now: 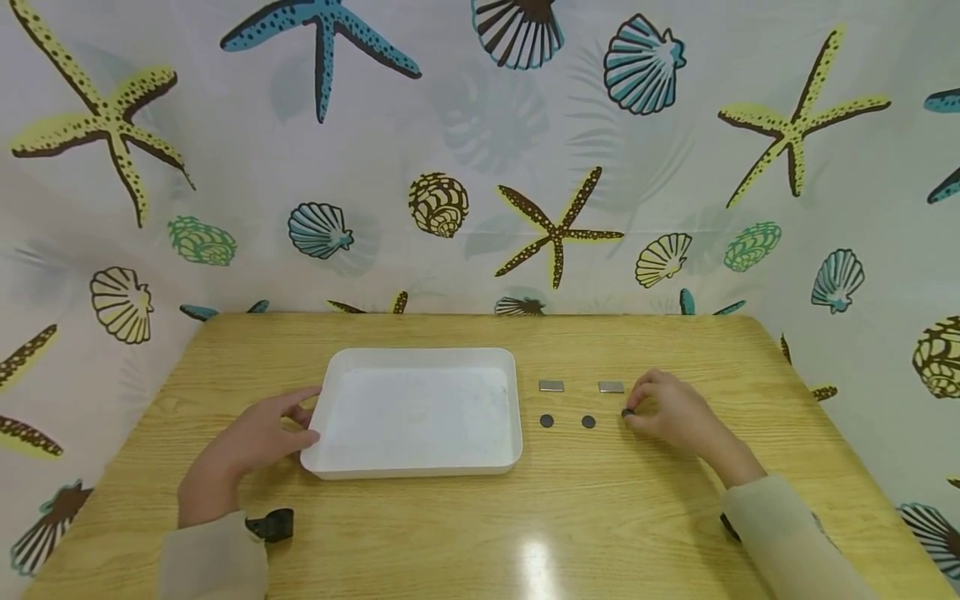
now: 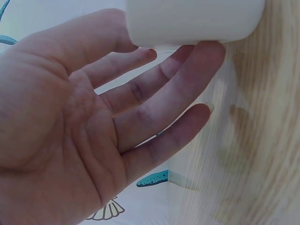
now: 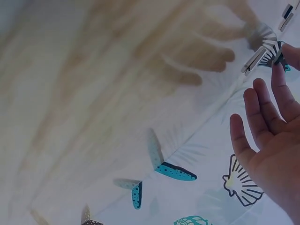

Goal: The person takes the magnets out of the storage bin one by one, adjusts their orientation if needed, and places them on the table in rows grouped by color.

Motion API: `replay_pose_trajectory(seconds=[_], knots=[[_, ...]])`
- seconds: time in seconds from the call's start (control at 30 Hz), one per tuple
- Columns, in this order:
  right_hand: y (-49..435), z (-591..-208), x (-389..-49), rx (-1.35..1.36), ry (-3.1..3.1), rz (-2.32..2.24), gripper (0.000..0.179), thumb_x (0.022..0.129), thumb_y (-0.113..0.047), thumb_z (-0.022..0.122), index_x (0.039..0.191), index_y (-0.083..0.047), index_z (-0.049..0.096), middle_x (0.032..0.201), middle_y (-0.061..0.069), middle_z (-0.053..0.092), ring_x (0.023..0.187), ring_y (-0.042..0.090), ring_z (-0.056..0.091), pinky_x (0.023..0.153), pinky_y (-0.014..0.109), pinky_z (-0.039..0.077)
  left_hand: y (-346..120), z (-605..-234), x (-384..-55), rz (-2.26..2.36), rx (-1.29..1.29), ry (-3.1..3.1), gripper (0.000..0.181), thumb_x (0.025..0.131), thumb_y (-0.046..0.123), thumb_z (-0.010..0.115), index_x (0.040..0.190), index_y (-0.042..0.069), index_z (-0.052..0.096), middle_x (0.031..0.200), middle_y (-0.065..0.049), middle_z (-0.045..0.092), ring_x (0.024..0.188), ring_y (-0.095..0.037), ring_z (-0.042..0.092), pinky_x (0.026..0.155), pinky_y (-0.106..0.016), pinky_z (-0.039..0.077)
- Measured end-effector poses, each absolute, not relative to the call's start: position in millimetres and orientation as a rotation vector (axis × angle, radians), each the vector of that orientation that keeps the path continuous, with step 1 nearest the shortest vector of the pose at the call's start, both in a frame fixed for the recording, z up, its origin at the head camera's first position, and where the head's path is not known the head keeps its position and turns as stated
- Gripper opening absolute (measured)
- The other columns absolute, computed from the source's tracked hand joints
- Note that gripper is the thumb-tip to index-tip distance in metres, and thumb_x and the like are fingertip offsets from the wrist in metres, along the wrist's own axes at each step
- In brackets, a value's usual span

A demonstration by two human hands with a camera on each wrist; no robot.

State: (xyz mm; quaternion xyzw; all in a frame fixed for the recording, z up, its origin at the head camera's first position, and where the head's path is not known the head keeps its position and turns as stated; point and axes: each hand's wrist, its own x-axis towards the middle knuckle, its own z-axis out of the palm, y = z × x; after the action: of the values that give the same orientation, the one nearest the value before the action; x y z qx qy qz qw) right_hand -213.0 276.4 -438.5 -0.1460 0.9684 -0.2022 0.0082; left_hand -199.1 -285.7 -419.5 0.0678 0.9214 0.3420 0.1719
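Note:
A small dark disc (image 1: 627,412) is pinched between thumb and index finger of my right hand (image 1: 671,414), low over the right part of the table. The right wrist view shows that disc (image 3: 279,55) edge-on between the fingertips, the other fingers spread loosely. My left hand (image 1: 258,433) is at the left side of a shallow white tray (image 1: 318,417). In the left wrist view its loosely extended fingers (image 2: 206,58) touch the tray's outer wall (image 2: 197,21). Two more dark discs, one nearer the tray (image 1: 547,421) and a middle disc (image 1: 588,422), lie left of my right hand.
Behind the discs lie two flat grey bars, a left bar (image 1: 551,386) and a right bar (image 1: 611,387) close to my right fingertips. All stand on a wooden table (image 1: 420,533). A shell-and-starfish cloth (image 1: 390,167) hangs along its back and sides.

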Motion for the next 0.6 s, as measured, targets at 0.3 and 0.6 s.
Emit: replay_pose_trajectory(seconds=[0.3,0.6], knots=[[276.7,-443.3,-213.6,-0.420,3.004,-0.529,0.008,0.090,-0.023,0.079,0.085,-0.019,0.075,0.120,0.010,0.066,0.112,0.035,0.062,0.098,0.058,0.047,-286.2,-421.1,-199.5,0.976,0.179,2.612,0.075,0.098,0.016,0.069,0.160,0.000,0.031,0.125,-0.026,0.060,0.097,-0.026,0.054,0.074,-0.034,0.044],[274.6,-440.1,-210.0,-0.390,2.969,-0.547,0.006,0.091,-0.020,0.078,0.091,-0.015,0.077,0.120,0.012,0.064,0.107,0.031,0.063,0.095,0.054,0.051,-286.2,-421.2,-198.8,0.963,0.199,2.630,0.074,0.098,0.017,0.069,0.159,0.000,0.032,0.123,-0.025,0.061,0.099,-0.027,0.055,0.076,-0.034,0.046]])
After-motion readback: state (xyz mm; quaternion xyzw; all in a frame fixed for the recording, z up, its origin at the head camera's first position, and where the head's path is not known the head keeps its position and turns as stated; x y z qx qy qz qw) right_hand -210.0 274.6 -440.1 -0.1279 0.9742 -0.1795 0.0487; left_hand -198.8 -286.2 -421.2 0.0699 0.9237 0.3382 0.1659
